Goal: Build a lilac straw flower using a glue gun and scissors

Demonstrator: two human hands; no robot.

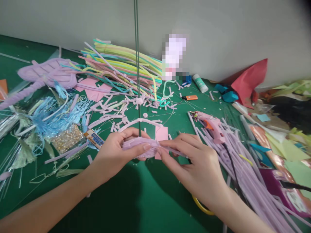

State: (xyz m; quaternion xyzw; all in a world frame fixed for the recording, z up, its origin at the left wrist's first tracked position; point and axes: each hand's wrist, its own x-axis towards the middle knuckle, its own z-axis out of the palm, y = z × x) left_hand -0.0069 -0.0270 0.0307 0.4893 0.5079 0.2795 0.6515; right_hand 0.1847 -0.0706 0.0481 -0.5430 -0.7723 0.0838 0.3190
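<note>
A lilac fuzzy piece (138, 142), built of pipe cleaners, is held up over the green table in the middle. My left hand (121, 149) is wrapped round its left part, thumb across the front. At its right end my right hand (191, 158) pinches a lilac strip between thumb and forefinger, and the strip's tail runs back under the fingers. Dark green strands (137, 64) hang down in front of the view to the piece. Behind the hands lies a pink paper square (162, 132), partly covered.
Colourful pipe cleaners (121, 61) and cut lilac bits (109, 105) lie behind. Blue tassels (51, 113) and a lilac shape (48, 72) are left. A pink glue gun (212, 124), lilac stems (243, 168) and coloured paper (252, 82) are right; an orange lighter (190, 97) is farther back.
</note>
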